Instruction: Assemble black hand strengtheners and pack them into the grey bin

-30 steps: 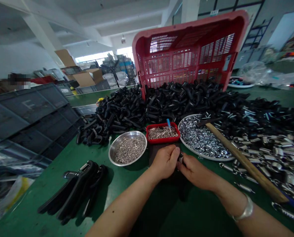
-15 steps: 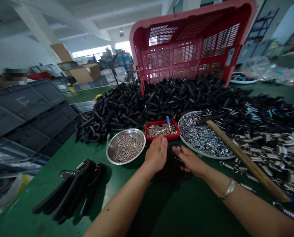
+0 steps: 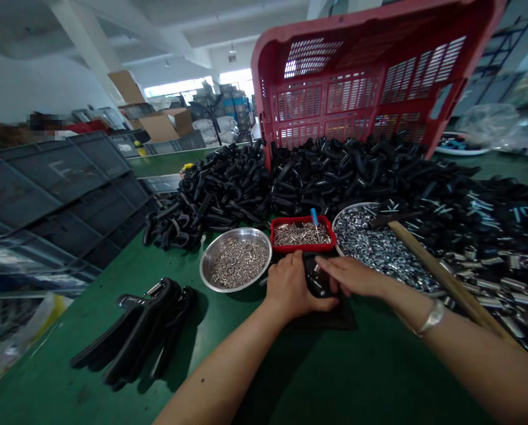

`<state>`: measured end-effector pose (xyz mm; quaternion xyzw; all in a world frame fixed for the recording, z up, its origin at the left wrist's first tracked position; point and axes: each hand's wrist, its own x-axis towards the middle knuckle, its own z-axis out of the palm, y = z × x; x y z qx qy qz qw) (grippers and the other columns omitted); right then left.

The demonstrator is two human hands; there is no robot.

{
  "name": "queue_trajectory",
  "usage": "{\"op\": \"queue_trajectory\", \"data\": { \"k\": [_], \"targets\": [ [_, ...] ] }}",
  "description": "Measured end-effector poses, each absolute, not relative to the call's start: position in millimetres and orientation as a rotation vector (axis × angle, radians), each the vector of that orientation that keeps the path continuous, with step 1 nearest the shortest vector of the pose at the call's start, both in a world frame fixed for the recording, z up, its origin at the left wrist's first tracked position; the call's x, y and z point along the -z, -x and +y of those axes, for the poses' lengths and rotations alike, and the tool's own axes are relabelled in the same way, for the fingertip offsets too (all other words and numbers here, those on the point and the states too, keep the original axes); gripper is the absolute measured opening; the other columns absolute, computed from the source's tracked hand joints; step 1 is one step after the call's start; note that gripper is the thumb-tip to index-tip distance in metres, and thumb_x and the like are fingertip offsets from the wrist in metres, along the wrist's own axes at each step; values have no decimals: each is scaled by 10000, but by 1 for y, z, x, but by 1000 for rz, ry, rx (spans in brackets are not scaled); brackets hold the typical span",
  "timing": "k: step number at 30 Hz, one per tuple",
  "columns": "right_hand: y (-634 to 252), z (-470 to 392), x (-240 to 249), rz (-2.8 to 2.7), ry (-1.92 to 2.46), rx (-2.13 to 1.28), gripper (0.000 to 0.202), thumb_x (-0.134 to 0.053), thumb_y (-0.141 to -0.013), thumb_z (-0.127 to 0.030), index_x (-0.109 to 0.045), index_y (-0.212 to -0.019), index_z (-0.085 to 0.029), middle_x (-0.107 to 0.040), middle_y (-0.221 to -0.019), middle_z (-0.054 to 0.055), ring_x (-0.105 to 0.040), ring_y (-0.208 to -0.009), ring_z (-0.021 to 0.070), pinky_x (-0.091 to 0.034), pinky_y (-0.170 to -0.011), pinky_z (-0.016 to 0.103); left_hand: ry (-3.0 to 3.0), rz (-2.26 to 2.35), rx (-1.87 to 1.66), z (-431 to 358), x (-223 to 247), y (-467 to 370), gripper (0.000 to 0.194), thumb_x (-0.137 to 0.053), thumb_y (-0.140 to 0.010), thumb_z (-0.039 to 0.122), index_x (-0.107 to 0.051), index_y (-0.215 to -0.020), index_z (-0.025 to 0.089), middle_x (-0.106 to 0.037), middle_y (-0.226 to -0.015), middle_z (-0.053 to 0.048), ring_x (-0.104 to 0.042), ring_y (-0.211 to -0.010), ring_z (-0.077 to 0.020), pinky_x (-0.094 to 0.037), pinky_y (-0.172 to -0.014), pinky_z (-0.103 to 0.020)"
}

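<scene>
Resting left grip [image 3: 289, 287], opened with thumb spread, against black part [image 3: 318, 285] over dark mat [image 3: 337, 319] on desk [image 3: 215, 321]; touching beside small coil [image 3: 317, 268] with right grip [image 3: 352, 276], unable to tell how tightly closed. Sitting just short of steel bowl [image 3: 207, 268] and red tray [image 3: 319, 248].

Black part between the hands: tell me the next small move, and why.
Probably a gentle nudge of the small spring with the right hand, to check its seating in the black part: the right fingertips are at the coil, the left hand is spread at the part's left side, and the seating is too small to tell.
</scene>
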<state>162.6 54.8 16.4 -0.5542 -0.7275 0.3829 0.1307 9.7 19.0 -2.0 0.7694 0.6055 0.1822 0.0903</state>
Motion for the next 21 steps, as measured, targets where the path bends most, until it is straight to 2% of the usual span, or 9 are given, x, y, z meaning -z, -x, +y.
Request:
{"op": "queue_trajectory", "data": {
  "k": [2,3,5,7,9,13,18,21],
  "targets": [
    [-161,78,-32,-2378,1789,-403,490,-266,-867,-453,-651,-752,-172,-654,-763,106,-607,-757,218,-446,-716,349,-2346,1755,-479,24,-1,-6,1014,-549,-433,742,-374,-1211,115,-526,-1095,-153,-498,-994,-311,-383,-850,-413],
    [-158,90,-37,-2451,1802,-139,440,-281,-872,-400,-657,-812,-179,-657,-865,112,-600,-837,227,-435,-747,348,-2379,1722,-439,25,-1,-7,1013,-548,-420,751,-390,-1199,123,-531,-1083,-145,-499,-986,-308,-382,-850,-412],
    [-146,113,-43,-2593,1778,60,286,-401,-829,-299,-657,-901,-194,-643,-986,108,-578,-932,234,-427,-773,336,-2440,1666,-359,28,-1,-9,1008,-551,-397,762,-421,-1177,138,-535,-1070,-131,-492,-983,-306,-371,-863,-420],
    [-134,133,-41,-2688,1762,15,207,-529,-736,-217,-672,-880,-179,-652,-971,121,-584,-924,248,-434,-753,325,-2480,1643,-292,31,-1,-11,1016,-540,-381,780,-436,-1174,154,-518,-1095,-125,-466,-1010,-312,-352,-882,-436],
    [-125,146,-34,-2687,1771,-23,188,-575,-676,-164,-686,-827,-151,-662,-925,143,-596,-890,263,-438,-729,326,-2496,1642,-247,33,0,-10,1045,-508,-367,811,-430,-1197,180,-483,-1145,-120,-430,-1046,-323,-334,-894,-453],
    [-127,156,-22,-2604,1743,-52,188,-534,-702,-156,-692,-803,-151,-668,-900,138,-600,-873,252,-430,-731,320,-2462,1653,-235,34,3,-6,1102,-468,-353,843,-398,-1244,199,-447,-1196,-122,-388,-1085,-342,-303,-918,-480],
    [-148,160,-15,-2440,1649,-166,204,-514,-738,-261,-689,-822,-197,-671,-908,78,-587,-882,230,-414,-767,311,-2440,1592,-351,31,0,-4,1140,-534,-335,807,-391,-1265,162,-426,-1253,-154,-363,-1133,-363,-239,-973,-498],
    [-156,163,-12,-2355,1577,-301,162,-549,-708,-258,-680,-782,-199,-675,-855,48,-586,-845,203,-413,-762,294,-2361,1595,-513,37,-8,1,1009,-534,-456,769,-413,-1257,168,-427,-1272,-149,-362,-1163,-345,-283,-965,-460]
  ]
}}
